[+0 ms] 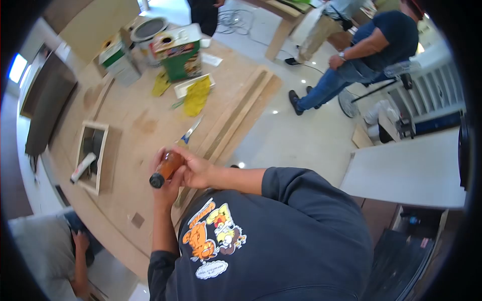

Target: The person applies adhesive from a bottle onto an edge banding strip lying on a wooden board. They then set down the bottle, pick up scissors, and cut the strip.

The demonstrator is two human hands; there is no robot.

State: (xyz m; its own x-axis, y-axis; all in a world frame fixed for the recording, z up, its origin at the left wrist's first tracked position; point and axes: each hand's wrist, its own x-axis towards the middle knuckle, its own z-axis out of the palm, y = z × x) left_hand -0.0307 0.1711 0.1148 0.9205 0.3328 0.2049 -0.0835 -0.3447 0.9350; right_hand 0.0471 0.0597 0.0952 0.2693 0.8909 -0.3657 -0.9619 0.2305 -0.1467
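Gripping a brown bottle (172, 163) at a wooden table (131, 175), a person's left hand (171, 186) and right hand (195, 169) are both holding it, fingers curled around its sides — its long axis slanting, black cap (156, 180) pointing toward the wearer's left.

In front of me there is a worktop (130, 165) of light brown wood, with some darker stains on it. A long wooden strip (241, 103) lies along its edge near me. To my right stand a round can (147, 31) and two green-and-white containers (182, 64), close together. Beside them lie one yellow cloth-like piece (161, 84) and a white tray (181, 91), partly covered by another yellow piece (197, 99). A blue-handled tool (190, 132) lies nearer. Across from me rests an open wooden box (104, 150).
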